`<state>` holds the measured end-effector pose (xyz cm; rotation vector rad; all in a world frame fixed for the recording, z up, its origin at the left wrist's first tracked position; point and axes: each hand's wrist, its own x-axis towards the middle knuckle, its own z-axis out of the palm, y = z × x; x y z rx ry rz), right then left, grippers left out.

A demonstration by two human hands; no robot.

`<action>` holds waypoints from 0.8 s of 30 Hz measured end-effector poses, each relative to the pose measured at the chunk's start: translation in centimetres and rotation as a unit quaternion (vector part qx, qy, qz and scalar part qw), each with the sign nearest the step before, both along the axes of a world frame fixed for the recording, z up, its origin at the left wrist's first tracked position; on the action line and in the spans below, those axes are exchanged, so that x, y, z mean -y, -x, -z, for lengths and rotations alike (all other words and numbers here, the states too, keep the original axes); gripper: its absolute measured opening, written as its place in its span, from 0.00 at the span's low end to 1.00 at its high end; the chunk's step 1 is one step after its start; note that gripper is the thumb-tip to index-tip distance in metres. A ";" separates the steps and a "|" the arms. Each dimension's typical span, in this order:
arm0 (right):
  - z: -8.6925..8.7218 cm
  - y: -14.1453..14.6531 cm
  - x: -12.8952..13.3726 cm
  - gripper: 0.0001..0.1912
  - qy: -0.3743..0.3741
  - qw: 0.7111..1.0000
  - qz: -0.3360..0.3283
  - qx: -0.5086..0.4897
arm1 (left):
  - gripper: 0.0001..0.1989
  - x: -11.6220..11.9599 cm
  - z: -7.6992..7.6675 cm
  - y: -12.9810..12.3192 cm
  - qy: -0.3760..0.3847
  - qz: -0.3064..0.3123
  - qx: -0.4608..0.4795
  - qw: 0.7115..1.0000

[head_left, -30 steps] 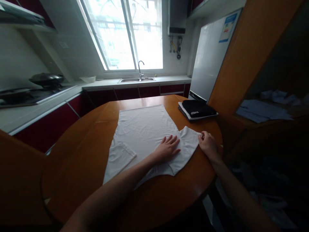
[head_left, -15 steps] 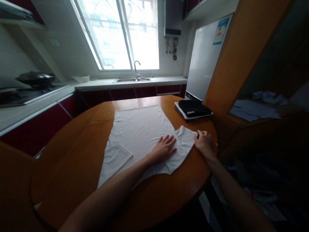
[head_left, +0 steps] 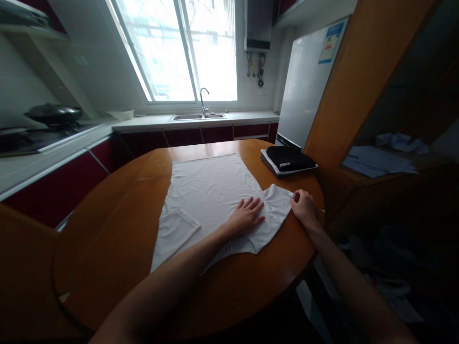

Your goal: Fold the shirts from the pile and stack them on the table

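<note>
A white T-shirt (head_left: 208,186) lies spread on the wooden table (head_left: 118,210), its hem toward the window and its neckline toward me. The left-hand sleeve is folded inward over the body; the other sleeve stretches out to the right. My left hand (head_left: 245,217) rests flat on the shirt near the base of the right-hand sleeve, fingers spread. At that sleeve's outer end, my right hand (head_left: 304,206) pinches the cuff between thumb and fingers. My left forearm covers part of the shirt's near edge.
Folded clothes, a black one (head_left: 290,158) on top, are stacked at the table's far right. Beyond the table run a counter with a sink (head_left: 186,117) and a stove with a wok (head_left: 53,113). A fridge (head_left: 308,86) and a wooden cabinet (head_left: 344,105) stand to the right.
The camera view has shifted slightly. My left hand stays flat on the shirt, and my right hand keeps its pinch on the sleeve cuff, its fingers slightly more curled.
</note>
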<state>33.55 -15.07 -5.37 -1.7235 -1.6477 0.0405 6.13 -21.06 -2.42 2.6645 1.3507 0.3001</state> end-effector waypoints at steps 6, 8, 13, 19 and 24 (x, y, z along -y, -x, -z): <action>-2.6 1.6 -0.1 0.14 -0.062 0.984 -0.085 -0.143 | 0.23 -0.4 0.1 -0.3 -0.007 -0.021 0.117 0.993; -4.1 3.3 0.4 0.16 -0.092 0.977 -0.120 -0.149 | 0.19 -0.9 -0.3 -0.6 -0.014 -0.072 0.229 0.971; -6.7 8.5 2.7 0.20 -0.036 0.932 -0.332 -0.139 | 0.23 -2.1 -2.0 -0.4 0.185 -0.210 0.498 0.821; -7.3 10.0 -2.6 0.10 -0.005 0.922 -0.351 -0.162 | 0.26 -2.0 -1.9 0.8 0.258 -0.230 0.520 0.781; -4.9 9.5 -7.9 0.11 0.010 0.934 -0.309 -0.179 | 0.16 -2.2 -1.7 1.0 0.221 -0.219 0.453 0.836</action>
